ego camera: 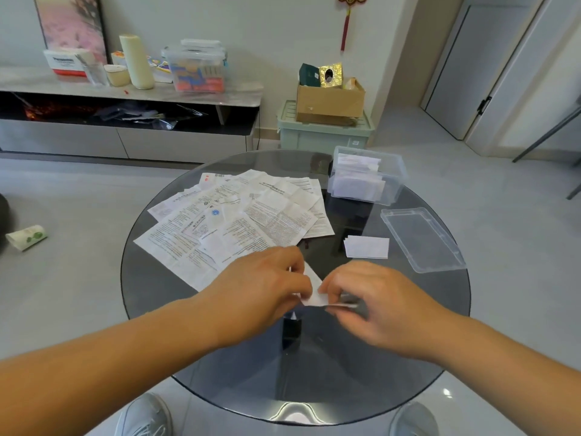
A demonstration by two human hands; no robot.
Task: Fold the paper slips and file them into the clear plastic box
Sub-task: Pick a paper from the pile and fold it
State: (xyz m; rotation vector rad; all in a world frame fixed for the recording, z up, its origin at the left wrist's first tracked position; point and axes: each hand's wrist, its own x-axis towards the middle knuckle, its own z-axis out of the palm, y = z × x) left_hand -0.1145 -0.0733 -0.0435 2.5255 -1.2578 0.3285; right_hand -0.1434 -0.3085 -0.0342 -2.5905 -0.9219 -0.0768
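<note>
One slip [315,296] between left hand [261,289] and right hand [375,305], print unreadable

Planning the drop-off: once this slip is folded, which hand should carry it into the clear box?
Probably right. The clear box stands open at the far right of the table, beyond the right hand, which pinches the slip; the left hand would cross over.
</note>
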